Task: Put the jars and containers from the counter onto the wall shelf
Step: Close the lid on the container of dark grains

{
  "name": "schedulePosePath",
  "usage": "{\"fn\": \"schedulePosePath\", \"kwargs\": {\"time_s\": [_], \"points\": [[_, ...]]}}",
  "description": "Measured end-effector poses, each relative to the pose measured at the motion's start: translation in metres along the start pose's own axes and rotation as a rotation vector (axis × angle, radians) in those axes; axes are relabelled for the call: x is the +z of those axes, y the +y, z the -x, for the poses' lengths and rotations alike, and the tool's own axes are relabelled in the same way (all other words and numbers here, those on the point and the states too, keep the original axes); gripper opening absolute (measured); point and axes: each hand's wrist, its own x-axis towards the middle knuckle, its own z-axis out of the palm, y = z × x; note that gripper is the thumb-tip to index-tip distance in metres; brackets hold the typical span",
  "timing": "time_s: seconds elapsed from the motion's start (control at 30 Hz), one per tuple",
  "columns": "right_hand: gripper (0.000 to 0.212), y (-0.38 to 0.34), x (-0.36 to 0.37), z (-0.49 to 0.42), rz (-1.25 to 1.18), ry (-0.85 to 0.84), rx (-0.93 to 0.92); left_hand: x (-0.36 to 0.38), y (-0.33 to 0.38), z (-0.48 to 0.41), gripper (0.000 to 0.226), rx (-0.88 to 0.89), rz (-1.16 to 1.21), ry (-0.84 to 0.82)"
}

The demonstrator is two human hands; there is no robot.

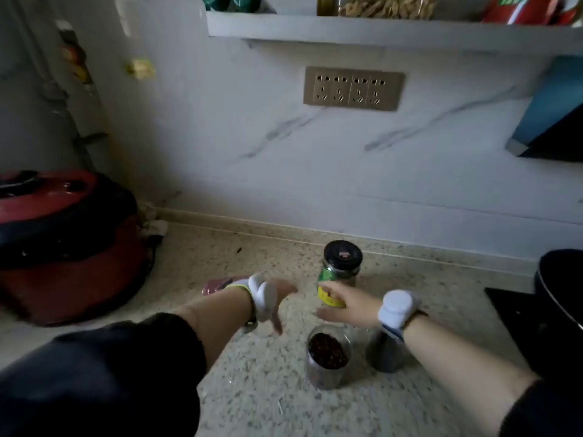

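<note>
A glass jar with a black lid and green-yellow label [340, 269] stands on the speckled counter [258, 389] near the wall. My right hand [345, 302] reaches it from the right, fingers spread at its lower label; a firm grip does not show. My left hand [279, 294] hovers open to the jar's left, holding nothing. A clear jar of dark red flakes [328, 357] stands nearer me, and a grey container [385, 354] sits partly hidden under my right wrist. The wall shelf [378, 31] above holds several jars and packets.
A red and black cooker [63, 244] fills the counter's left side. A dark pan [561, 285] sits on a black hob at the right. A pink object [214, 285] lies behind my left wrist. A socket panel [353, 88] is on the wall.
</note>
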Motion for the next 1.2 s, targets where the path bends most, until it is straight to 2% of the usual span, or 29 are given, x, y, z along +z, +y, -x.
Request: {"fn": "schedulePosePath", "kwargs": {"time_s": [0.07,0.1,0.2,0.3,0.33,0.43,0.57,0.67,0.77,0.83,0.9,0.93,0.97,1.1,1.2], "points": [[0.126,0.013,0.016,0.011,-0.12,-0.008,0.044,0.021,-0.003,0.002,0.073,-0.087,-0.017,-0.126],[0.134,0.025,0.029,0.016,-0.162,0.006,0.066,0.034,-0.004,0.0,0.073,-0.114,-0.027,-0.167],[0.134,0.056,0.063,0.023,-0.354,0.093,0.112,0.058,-0.006,-0.013,0.076,-0.157,-0.092,-0.252],[0.132,0.074,0.083,0.03,-0.567,0.136,0.147,0.077,-0.014,-0.028,0.083,-0.221,-0.088,-0.266],[0.125,0.08,0.089,0.032,-0.598,0.168,0.173,0.084,-0.018,-0.036,0.087,-0.252,-0.058,-0.241],[0.077,0.092,0.105,0.042,-0.591,0.34,0.279,0.094,-0.029,-0.048,0.09,-0.303,-0.021,-0.138],[0.026,0.108,0.116,0.052,-0.515,0.562,0.389,0.093,-0.04,-0.056,0.087,-0.25,0.009,-0.117],[0.036,0.122,0.128,0.062,-0.473,0.655,0.457,0.082,-0.033,-0.055,0.078,-0.207,0.056,0.06],[0.039,0.125,0.123,0.069,-0.503,0.945,0.552,0.061,-0.012,-0.052,0.075,-0.152,0.415,0.299],[0.055,0.129,0.109,0.065,-0.556,1.051,0.521,0.042,0.01,-0.05,0.069,-0.052,0.602,0.449],[0.087,0.129,0.096,0.058,-0.546,1.012,0.479,0.025,0.034,-0.046,0.063,0.069,0.711,0.564],[0.094,0.126,0.091,0.056,-0.519,0.993,0.457,0.017,0.047,-0.044,0.061,0.126,0.753,0.612],[0.091,0.121,0.085,0.052,-0.507,0.978,0.432,0.008,0.06,-0.04,0.059,0.179,0.781,0.636],[0.054,0.092,0.056,0.04,-0.433,0.946,0.248,-0.017,0.096,-0.034,0.049,0.374,0.76,0.574],[0.045,0.068,0.037,0.037,-0.384,0.91,0.087,-0.026,0.11,-0.033,0.041,0.419,0.689,0.545]]}}
